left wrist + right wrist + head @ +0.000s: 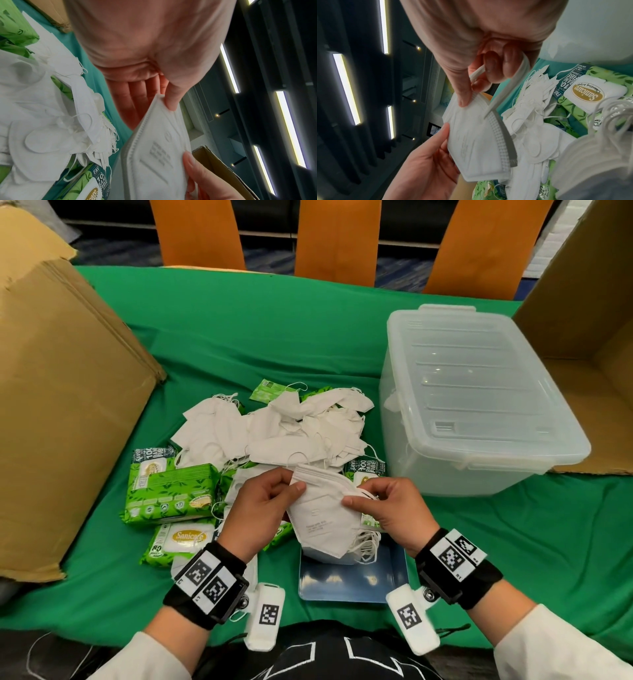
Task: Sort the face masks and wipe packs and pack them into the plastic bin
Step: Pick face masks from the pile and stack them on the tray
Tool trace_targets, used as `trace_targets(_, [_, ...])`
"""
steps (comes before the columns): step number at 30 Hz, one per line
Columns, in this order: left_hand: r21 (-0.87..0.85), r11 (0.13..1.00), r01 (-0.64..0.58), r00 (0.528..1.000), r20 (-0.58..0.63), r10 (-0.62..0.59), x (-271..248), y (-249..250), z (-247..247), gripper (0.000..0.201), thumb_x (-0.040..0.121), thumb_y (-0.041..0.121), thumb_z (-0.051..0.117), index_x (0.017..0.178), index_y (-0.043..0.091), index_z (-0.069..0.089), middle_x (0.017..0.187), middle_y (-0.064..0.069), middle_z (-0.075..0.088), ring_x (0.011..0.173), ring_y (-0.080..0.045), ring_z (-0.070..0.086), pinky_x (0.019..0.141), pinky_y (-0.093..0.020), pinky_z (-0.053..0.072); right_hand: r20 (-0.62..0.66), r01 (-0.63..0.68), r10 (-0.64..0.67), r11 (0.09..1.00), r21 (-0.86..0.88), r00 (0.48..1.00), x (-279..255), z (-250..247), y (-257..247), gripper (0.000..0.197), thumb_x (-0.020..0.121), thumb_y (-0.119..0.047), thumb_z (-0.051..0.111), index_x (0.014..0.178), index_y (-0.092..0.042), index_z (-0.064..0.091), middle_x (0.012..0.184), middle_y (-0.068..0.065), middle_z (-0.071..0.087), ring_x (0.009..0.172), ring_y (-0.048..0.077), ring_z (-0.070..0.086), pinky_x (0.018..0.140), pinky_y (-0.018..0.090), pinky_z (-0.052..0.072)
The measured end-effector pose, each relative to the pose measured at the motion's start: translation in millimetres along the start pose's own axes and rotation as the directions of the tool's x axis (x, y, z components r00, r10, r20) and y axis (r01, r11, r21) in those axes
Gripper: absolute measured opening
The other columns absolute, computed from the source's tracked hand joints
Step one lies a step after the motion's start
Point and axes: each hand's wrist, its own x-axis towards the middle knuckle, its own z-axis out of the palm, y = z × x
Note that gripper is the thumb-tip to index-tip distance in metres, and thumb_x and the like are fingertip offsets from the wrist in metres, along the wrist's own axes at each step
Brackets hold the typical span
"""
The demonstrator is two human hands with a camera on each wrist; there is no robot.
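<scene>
Leaning at the table's left stood a cardboard box (68, 392), then green wipe packs (171, 491) beside a heap of white masks (291, 426). The left hand (260, 508) pinched one folded mask (318, 518) by its edge (thumb on top), the right hand (387, 508) pinching its other side above a blue tray (356, 583). Rightmost sat the lidded plastic bin (479, 398).

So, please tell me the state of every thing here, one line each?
Plastic bin: lid on, shut.
Mask: folded flat, lifted, pinched by left hand and right hand.
Mask pile: loose, tangled.
Wipe packs: sealed, unsorted.
Blue tray: holds stacked masks.
</scene>
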Motion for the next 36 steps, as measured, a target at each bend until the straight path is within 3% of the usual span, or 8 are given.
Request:
trace_targets(5, [0.016, 1.0, 0.009, 1.0, 0.017, -0.009, -1.0, -2.4, 0.2, 0.015, 0.099, 0.013, 0.064, 0.088, 0.005, 0.069, 0.072, -0.017, 0.068, 0.07, -0.018, 0.061, 0.064, -0.037, 0.052, 0.014, 0.009, -0.009, 1.0, -0.029, 1.0, -2.1, -0.9, 4.1, 0.007, 0.079, -0.007, 0.083, 0.081, -0.006, 0.077, 0.089, 0.02, 0.076, 0.076, 0.021, 0.068, 0.079, 0.038, 0.058])
trace_targets(10, [0.049, 0.999, -0.005, 0.999, 0.048, 0.003, -1.0, -1.9, -2.2, 0.009, 0.096, 0.017, 0.07, 0.088, 0.018, 0.072, 0.076, -0.005, 0.073, 0.073, -0.015, 0.066, 0.067, -0.037, 0.056, 0.034, 0.015, -0.013, 0.998, -0.059, 0.999, -0.9, -4.5, 8.2, 0.01, 0.078, -0.011, 0.086, 0.08, -0.007, 0.077, 0.09, 0.019, 0.076, 0.079, 0.024, 0.069, 0.084, 0.048, 0.058])
trace_targets(14, [0.159, 0.986, -0.051, 0.986, 0.162, 0.025, 6.0, -1.0, -9.1, 0.032, 0.09, 0.018, 0.076, 0.119, 0.031, 0.072, 0.102, 0.002, 0.076, 0.098, -0.018, 0.071, 0.088, -0.039, 0.057, 0.076, 0.054, -0.041, 0.984, -0.168, 0.996, 2.3, -3.9, 10.2, 0.011, 0.077, -0.013, 0.087, 0.077, -0.011, 0.077, 0.079, 0.008, 0.074, 0.072, 0.015, 0.064, 0.074, 0.037, 0.055])
trace_targets(19, [0.525, 0.838, -0.147, 0.958, 0.285, -0.011, 16.5, -6.0, -26.0, 0.03, 0.078, 0.046, 0.068, 0.103, 0.031, 0.078, 0.097, 0.018, 0.076, 0.094, -0.007, 0.071, 0.089, -0.042, 0.056, 0.244, -0.178, 0.225, 0.964, -0.199, 0.943, 10.8, -19.6, 13.5, 0.038, 0.072, -0.024, 0.09, 0.063, -0.009, 0.057, 0.051, 0.006, 0.045, 0.043, 0.017, 0.039, 0.047, 0.027, 0.039])
trace_targets(21, [0.543, 0.833, -0.106, 0.957, 0.283, -0.063, 16.1, -18.4, -36.9, 0.027, 0.078, 0.043, 0.069, 0.099, 0.029, 0.079, 0.094, 0.015, 0.077, 0.088, -0.008, 0.071, 0.085, -0.043, 0.058, 0.338, -0.333, 0.313, 0.943, 0.002, 0.888, 16.5, -34.1, 9.8, 0.04, 0.07, -0.026, 0.091, 0.066, -0.01, 0.055, 0.052, 0.003, 0.034, 0.044, 0.017, 0.037, 0.049, 0.029, 0.044])
trace_targets(25, [0.29, 0.95, 0.118, 0.956, 0.226, -0.188, 12.1, -39.0, -50.4, 0.012, 0.09, 0.012, 0.075, 0.095, 0.022, 0.079, 0.092, -0.006, 0.078, 0.082, -0.022, 0.072, 0.071, -0.044, 0.063, 0.21, -0.376, 0.317, 0.841, 0.389, 0.925, 21.7, -48.9, 2.1, 0.019, 0.09, -0.009, 0.065, 0.072, -0.01, 0.062, 0.058, 0.006, 0.045, 0.057, 0.021, 0.058, 0.068, 0.04, 0.064])
trace_targets(31, [0.391, 0.92, -0.014, 0.961, 0.258, -0.096, 12.0, -46.9, -41.0, 0.013, 0.083, 0.025, 0.078, 0.096, 0.024, 0.08, 0.093, 0.003, 0.078, 0.084, -0.02, 0.073, 0.077, -0.038, 0.059, 0.327, -0.311, 0.305, 0.95, -0.035, 0.894, 20.9, -51.1, 28.5, 0.015, 0.083, -0.011, 0.076, 0.078, -0.007, 0.062, 0.058, 0.007, 0.052, 0.052, 0.018, 0.049, 0.052, 0.027, 0.038])
trace_targets(36, [0.635, 0.725, -0.265, 0.921, 0.389, -0.004, 2.4, -56.3, -5.8, 0.013, 0.081, 0.032, 0.077, 0.094, 0.029, 0.079, 0.094, 0.019, 0.072, 0.089, 0.001, 0.065, 0.083, -0.028, 0.053, 0.349, -0.242, 0.36, 0.91, -0.337, 0.865, 16.5, -59.2, 52.9, 0.011, 0.087, -0.006, 0.076, 0.087, 0.003, 0.069, 0.071, 0.016, 0.071, 0.06, 0.017, 0.067, 0.056, 0.022, 0.052])
